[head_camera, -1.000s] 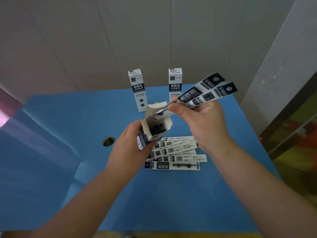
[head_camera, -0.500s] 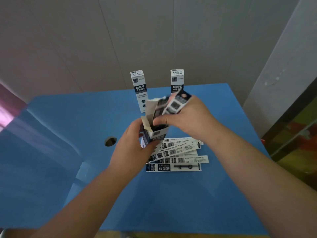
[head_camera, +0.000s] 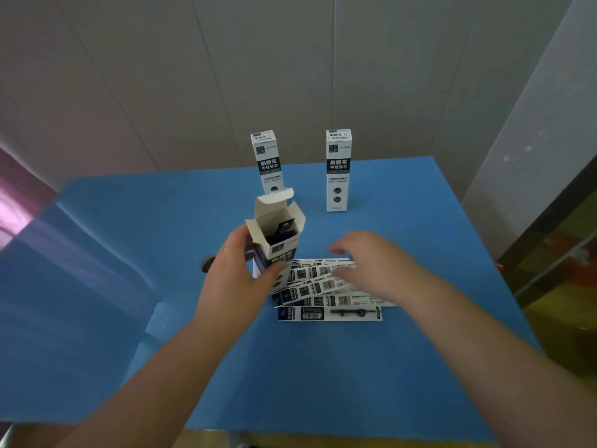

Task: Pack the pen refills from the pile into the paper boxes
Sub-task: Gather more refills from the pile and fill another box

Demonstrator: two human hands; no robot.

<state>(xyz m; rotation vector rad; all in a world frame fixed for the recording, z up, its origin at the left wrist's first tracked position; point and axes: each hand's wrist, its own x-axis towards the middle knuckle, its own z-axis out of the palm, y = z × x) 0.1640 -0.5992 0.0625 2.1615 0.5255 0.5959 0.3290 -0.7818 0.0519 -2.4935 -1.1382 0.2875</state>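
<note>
1. Head view: A person's left hand [head_camera: 240,279] grips an open paper box [head_camera: 277,240] upright on a blue table [head_camera: 323,367], thumb on the box's near face and fingers curled round its left side.
2. The box's top flaps stand open, and the dark ends of refill packets [head_camera: 281,233] show inside its mouth.
3. The right hand [head_camera: 371,265] hovers palm-down over the pile of pen refills [head_camera: 326,291], fingers loosely spread and slightly blurred, holding nothing; whether the fingertips touch the topmost packet cannot be told.
4. The pile lies fanned on the table just to the right of the held box, its flat white-and-black packets overlapping, barcodes facing up; the nearest packet [head_camera: 329,313] lies face-up at the pile's front edge, its dark refill visible through the wrapper.
5. Two closed paper boxes stand upright at the far side of the table, well apart from each other: the left one [head_camera: 267,163] directly behind the held box, the right one [head_camera: 338,171] beyond the pile.
6. A round hole [head_camera: 207,264] in the tabletop shows just left of the left hand.
7. A pale panelled wall [head_camera: 290,66] rises behind the table.
</note>
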